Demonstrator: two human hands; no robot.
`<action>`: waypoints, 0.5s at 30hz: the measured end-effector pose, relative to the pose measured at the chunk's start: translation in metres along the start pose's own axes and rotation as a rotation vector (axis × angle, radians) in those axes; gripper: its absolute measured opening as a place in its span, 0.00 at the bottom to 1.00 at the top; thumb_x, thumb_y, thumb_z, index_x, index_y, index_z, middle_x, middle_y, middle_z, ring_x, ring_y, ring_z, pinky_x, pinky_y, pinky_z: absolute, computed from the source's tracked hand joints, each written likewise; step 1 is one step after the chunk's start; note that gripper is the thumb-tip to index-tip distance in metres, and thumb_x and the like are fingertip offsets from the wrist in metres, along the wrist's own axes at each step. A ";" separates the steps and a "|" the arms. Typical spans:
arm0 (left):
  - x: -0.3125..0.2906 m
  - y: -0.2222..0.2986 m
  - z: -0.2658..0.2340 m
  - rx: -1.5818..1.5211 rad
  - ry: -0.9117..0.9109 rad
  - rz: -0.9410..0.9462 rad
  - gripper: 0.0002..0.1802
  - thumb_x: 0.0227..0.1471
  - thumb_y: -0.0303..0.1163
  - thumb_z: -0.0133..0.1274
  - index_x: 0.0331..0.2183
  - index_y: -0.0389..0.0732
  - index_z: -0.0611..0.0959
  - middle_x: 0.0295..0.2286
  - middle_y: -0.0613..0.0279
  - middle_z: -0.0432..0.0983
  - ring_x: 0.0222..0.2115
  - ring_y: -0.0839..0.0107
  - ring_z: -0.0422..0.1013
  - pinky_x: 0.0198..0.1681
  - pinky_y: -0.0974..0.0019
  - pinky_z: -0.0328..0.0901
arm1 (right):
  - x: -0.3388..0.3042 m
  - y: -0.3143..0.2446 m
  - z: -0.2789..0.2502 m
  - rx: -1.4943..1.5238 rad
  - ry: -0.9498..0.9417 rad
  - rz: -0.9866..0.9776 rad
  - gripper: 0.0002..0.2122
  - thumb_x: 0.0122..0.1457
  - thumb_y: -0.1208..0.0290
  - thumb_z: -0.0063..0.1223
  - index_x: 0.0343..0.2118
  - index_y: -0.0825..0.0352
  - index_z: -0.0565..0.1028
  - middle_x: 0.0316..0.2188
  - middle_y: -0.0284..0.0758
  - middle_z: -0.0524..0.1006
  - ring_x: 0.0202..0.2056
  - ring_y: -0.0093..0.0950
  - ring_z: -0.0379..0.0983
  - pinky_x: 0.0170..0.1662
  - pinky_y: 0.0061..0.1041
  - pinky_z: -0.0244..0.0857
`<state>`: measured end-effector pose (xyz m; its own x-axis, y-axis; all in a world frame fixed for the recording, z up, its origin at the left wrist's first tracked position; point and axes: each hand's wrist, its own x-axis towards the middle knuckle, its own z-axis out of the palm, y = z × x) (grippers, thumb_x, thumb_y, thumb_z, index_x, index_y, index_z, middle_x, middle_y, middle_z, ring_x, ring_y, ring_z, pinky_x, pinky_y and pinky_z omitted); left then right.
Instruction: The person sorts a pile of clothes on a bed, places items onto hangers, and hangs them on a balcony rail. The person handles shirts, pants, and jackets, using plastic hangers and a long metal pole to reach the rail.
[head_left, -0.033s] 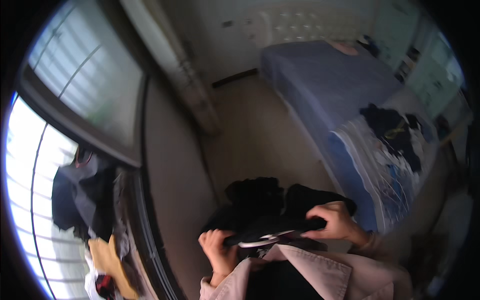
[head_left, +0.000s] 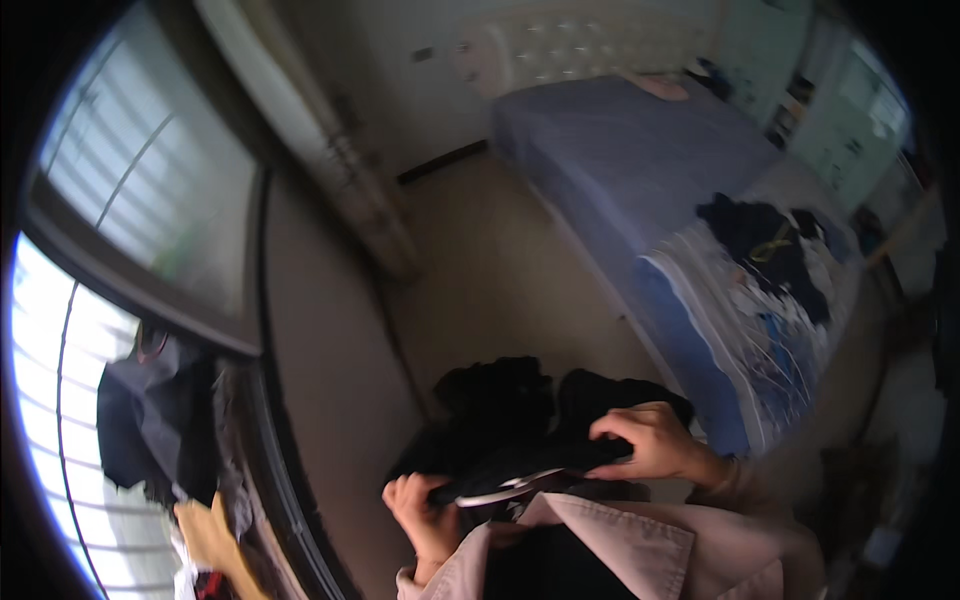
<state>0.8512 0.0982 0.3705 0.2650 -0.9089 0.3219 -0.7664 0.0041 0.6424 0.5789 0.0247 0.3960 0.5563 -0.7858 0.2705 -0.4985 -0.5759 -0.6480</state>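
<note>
A dark black garment (head_left: 520, 455) is stretched between my two hands in front of my chest. Its folds hang in two lobes on the far side, and I cannot tell its exact kind. A white strip or cord (head_left: 505, 490) runs along its near edge. My left hand (head_left: 422, 510) grips the left end with curled fingers. At the right end, my right hand (head_left: 650, 442) pinches the cloth between thumb and fingers. The pink jacket (head_left: 620, 540) I wear shows just below the garment.
A bed (head_left: 640, 150) with a blue-grey sheet stands at the far right, with a heap of dark clothes (head_left: 765, 245) on its near end. To the left, a window (head_left: 150, 190) stands open beside a ledge; a dark garment (head_left: 165, 410) and a tan cloth (head_left: 215, 535) hang outside.
The whole scene has shifted slightly left in the view. Both hands keep hold of the black garment, and its left end sits slightly lower.
</note>
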 end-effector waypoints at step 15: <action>-0.070 -0.003 -0.001 0.011 -0.015 0.230 0.17 0.38 0.27 0.60 0.31 0.31 0.72 0.28 0.49 0.73 0.24 0.67 0.68 0.30 0.64 0.66 | -0.131 0.050 0.017 -0.191 0.307 0.009 0.13 0.36 0.63 0.59 0.23 0.61 0.68 0.20 0.28 0.66 0.20 0.26 0.66 0.20 0.25 0.59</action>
<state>0.8353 0.1624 0.3472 0.0743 -0.8906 0.4486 -0.8117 0.2073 0.5460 0.4921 0.1027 0.3164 0.3406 -0.8053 0.4852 -0.6335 -0.5779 -0.5144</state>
